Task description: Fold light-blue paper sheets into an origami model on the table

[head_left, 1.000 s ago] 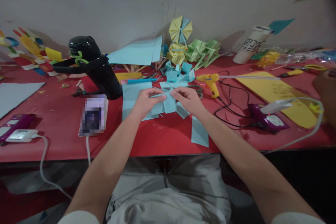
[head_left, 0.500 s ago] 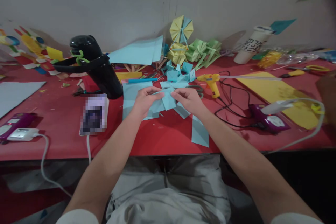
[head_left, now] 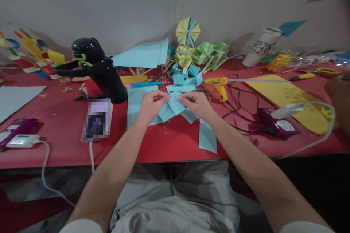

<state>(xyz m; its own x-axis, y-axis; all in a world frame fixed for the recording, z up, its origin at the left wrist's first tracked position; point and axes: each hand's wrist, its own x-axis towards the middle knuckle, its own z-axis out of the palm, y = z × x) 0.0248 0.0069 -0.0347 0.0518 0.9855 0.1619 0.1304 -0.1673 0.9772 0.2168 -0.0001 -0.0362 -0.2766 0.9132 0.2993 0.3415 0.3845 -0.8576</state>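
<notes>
Between my hands is a small light blue paper piece, held near the middle of the red table. My left hand pinches its left edge between thumb and fingers. The right edge is pinched by my right hand. More light blue sheets lie beneath and around the hands, with one separate blue rectangle near the front edge. A yellow glue gun lies just right of my right hand. Behind the hands are folded blue paper pieces.
A black tumbler and a phone stand to the left. Yellow and green folded paper shapes are at the back. To the right are a purple power strip, cables, a yellow sheet and a white cup.
The held blue paper has turned slightly between my fingers. A person's hand has come further into view at the far right edge.
</notes>
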